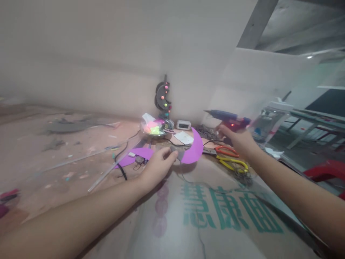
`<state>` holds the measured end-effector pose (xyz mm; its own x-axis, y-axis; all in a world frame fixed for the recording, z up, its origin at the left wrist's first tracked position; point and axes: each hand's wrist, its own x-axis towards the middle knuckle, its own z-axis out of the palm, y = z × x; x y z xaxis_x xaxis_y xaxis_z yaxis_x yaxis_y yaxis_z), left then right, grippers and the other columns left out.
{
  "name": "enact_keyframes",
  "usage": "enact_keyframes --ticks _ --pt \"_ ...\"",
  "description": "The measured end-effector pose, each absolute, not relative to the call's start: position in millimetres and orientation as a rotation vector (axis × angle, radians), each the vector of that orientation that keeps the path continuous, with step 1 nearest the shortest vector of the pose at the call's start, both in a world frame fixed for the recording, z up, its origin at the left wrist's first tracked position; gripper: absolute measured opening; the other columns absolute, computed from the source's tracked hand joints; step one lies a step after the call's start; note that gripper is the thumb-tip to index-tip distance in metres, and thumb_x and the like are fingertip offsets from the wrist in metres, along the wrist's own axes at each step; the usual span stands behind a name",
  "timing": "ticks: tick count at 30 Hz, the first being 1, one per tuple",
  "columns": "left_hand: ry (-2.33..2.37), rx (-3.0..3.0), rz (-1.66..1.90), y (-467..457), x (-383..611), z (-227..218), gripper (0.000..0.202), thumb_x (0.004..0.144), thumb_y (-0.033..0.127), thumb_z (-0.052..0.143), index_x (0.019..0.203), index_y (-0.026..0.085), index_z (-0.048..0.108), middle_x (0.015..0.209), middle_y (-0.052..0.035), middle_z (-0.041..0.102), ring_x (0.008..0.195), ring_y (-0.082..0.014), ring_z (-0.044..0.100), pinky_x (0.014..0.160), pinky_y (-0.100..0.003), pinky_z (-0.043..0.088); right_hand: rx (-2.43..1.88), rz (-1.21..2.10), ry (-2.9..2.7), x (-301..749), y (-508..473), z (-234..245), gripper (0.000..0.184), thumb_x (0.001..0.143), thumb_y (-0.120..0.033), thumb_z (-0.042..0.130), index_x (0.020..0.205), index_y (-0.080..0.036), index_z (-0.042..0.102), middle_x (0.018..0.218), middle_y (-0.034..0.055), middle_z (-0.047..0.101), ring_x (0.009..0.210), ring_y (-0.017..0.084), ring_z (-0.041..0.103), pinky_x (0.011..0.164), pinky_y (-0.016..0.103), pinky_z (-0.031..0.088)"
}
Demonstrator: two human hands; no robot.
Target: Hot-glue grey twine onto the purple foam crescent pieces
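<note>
My right hand (234, 138) is wrapped round the grip of a blue glue gun (223, 116), raised over the table's right side. A red light glows on its body, and the nozzle points left. With thumb and fingers pinched, my left hand (161, 163) holds a small grey piece (176, 154) against the end of a purple crescent cutout (198, 147). Whether the two are joined cannot be made out. Behind my left wrist lies another purple cutout (147, 153), with a small grey round part and thin wires on it.
Orange-handled scissors (226, 151) and yellow-handled pliers (233, 163) lie on the right. At the back stand a bowl (153, 133) of coloured bits, a decorated dark crescent ornament (163, 97) and a small white digital clock (183, 125). A clear glue stick (104, 176) lies left.
</note>
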<state>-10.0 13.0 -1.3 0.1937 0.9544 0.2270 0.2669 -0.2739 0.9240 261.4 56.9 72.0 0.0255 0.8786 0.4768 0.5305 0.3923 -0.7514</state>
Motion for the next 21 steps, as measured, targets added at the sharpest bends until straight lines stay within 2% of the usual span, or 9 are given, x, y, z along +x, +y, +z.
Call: enact_keyframes --ticks 2,5,10,12,21 --pt "1.182 1.665 1.142 14 -10 -2 0.036 0.087 0.045 0.048 0.064 0.019 0.041 0.059 0.0042 0.039 0.058 -0.0116 0.040 0.054 -0.024 0.029 -1.195 0.485 -1.617 267 38 67 0.029 0.081 -0.047 0.061 0.075 -0.020 0.065 0.071 0.0047 0.065 0.058 0.015 0.057 0.058 0.031 0.050" --pt "1.163 1.659 1.120 15 -10 -4 0.036 0.087 0.047 0.048 0.065 0.019 0.042 0.057 0.0050 0.038 0.053 -0.0105 0.038 0.050 -0.024 0.028 -1.120 0.563 -1.679 266 7 52 0.032 0.083 -0.050 0.058 0.074 -0.021 0.064 0.071 0.0045 0.066 0.059 0.016 0.059 0.059 0.031 0.052" --pt "1.159 1.707 1.097 14 -10 -6 0.035 0.086 0.048 0.050 0.066 0.019 0.045 0.055 0.0046 0.042 0.048 -0.0104 0.039 0.047 -0.023 0.027 -1.298 0.536 -1.919 247 -32 33 0.021 0.083 -0.042 0.059 0.083 -0.023 0.067 0.087 0.0048 0.074 0.087 0.023 0.069 0.079 0.035 0.056" --pt "1.156 1.733 1.076 14 -10 -5 0.035 0.086 0.047 0.050 0.066 0.018 0.046 0.055 0.0042 0.043 0.048 -0.0106 0.040 0.046 -0.023 0.028 -1.288 0.523 -1.984 241 -38 28 0.019 0.083 -0.041 0.060 0.084 -0.023 0.068 0.087 0.0040 0.074 0.087 0.023 0.070 0.082 0.035 0.056" --pt "1.159 1.751 1.082 10 -10 0 0.033 0.084 0.046 0.052 0.065 0.018 0.049 0.054 0.0037 0.045 0.047 -0.0107 0.041 0.044 -0.023 0.028 -1.286 0.450 -2.095 242 -37 17 0.026 0.083 -0.045 0.058 0.072 -0.022 0.061 0.068 0.0026 0.067 0.065 0.019 0.064 0.064 0.031 0.053"
